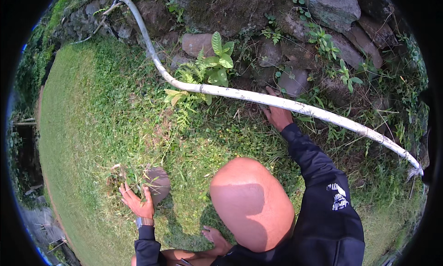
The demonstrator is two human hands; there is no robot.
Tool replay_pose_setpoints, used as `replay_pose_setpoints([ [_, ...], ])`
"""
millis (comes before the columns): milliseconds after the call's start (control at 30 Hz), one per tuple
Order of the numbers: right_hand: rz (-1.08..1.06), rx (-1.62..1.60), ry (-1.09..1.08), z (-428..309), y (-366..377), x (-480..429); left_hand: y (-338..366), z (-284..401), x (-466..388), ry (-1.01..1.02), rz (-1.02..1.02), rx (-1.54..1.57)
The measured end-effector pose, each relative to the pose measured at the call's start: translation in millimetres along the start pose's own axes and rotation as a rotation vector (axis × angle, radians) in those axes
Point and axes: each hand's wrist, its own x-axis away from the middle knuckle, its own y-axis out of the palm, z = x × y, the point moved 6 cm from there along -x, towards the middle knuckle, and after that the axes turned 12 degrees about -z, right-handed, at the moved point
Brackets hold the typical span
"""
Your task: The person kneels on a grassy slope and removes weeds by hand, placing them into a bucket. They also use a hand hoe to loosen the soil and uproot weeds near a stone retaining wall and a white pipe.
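Loosely cupped, my left hand [137,204] holds a clump of pulled weeds and grass [126,174], with stems between the thumb and fingers. Just beyond that hand is a smooth, rounded brown object [159,186]; I cannot tell what it is. My right hand [281,117] reaches beneath a white pipe [238,94] into low weeds [247,119] at the foot of a stone wall [270,53]. The pipe covers part of its fingers, and whether they grip anything is hidden.
The pipe runs low along the wall and bends up at the left. A broad-leaved plant [219,60] and a fern [193,70] grow beside it. Mown grass [69,141] spreads to the left. My bare knee [252,203] and foot [218,236] are close below.
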Motion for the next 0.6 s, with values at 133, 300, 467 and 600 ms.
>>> replay_pose_setpoints([
  [133,-0.047,0.179,0.085,23,38,-3,4,-2,-1,0.021,0.005,0.021],
  [300,-0.048,0.067,0.098,30,63,38,5,-4,-1,0.014,-0.006,0.033],
  [467,-0.405,0.042,0.308,39,70,203,1,0,-2,0.011,0.012,0.024],
  [600,-0.249,0.120,0.378,49,30,238,0,1,-3,0.024,0.001,0.029],
])
